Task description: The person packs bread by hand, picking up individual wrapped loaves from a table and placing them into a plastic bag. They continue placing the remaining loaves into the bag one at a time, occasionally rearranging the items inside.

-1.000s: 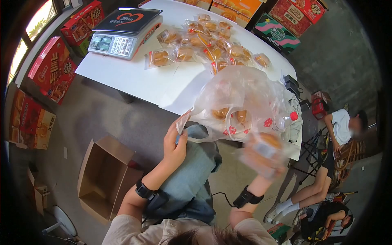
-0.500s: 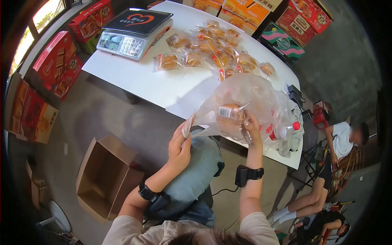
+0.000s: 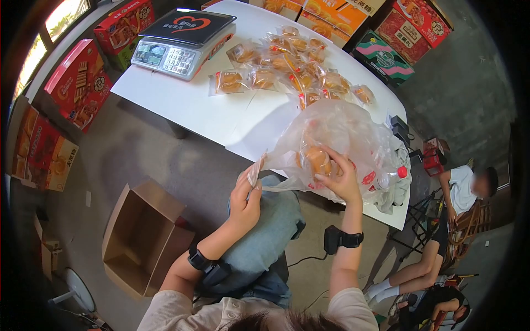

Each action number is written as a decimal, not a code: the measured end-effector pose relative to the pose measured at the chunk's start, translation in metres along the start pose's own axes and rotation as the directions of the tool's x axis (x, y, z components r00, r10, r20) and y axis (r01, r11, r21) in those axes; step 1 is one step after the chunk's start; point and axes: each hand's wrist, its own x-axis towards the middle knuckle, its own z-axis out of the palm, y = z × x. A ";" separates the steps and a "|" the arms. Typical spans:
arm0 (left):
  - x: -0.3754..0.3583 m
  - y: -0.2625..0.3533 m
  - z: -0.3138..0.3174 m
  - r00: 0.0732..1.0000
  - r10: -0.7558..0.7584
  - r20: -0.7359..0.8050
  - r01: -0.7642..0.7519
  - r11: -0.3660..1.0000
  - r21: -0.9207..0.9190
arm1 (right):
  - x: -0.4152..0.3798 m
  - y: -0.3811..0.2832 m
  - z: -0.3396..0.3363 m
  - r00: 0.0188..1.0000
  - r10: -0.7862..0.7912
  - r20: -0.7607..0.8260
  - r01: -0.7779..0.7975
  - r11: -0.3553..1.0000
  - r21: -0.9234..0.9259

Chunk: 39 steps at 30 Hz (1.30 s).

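My left hand is closed on the gathered edge of a clear plastic bag, which lies at the table's near right side. My right hand grips a wrapped bun between thumb and fingers, at the bag's near side. Another bun shows dimly through the plastic just behind it. Beyond the bag, several wrapped buns lie loosely heaped on the white table.
A scale stands at the table's back left. A bottle and grey cloth lie by the right edge. An open carton is on the floor at left. Printed boxes line the wall. Two people sit at lower right.
My right hand has shifted slightly right and turned, now with its back showing. The bun in it has turned too; its barcode label no longer shows. My left hand has barely moved.
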 end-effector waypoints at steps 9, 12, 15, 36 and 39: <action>-0.001 0.000 0.001 0.996 -0.076 -0.039 0.075 0.997 -0.030 | -0.011 -0.006 -0.013 0.987 -0.033 0.155 0.048 0.995 -0.093; 0.000 -0.003 0.003 0.997 -0.068 -0.047 0.063 0.993 -0.099 | -0.020 -0.001 -0.017 0.999 0.020 0.047 -0.024 0.996 0.090; 0.002 -0.002 0.008 0.983 -0.117 -0.145 0.085 0.975 -0.207 | -0.022 -0.003 -0.026 0.996 -0.038 0.081 0.025 0.988 0.153; 0.003 0.004 0.004 0.998 -0.061 -0.013 0.059 0.992 -0.112 | 0.004 -0.003 -0.034 0.993 -0.099 -0.059 0.026 0.692 -0.722; 0.005 0.008 0.004 0.984 0.104 0.147 -0.101 0.994 -0.031 | 0.014 0.017 -0.023 0.971 -0.200 -0.134 -0.007 0.534 -0.846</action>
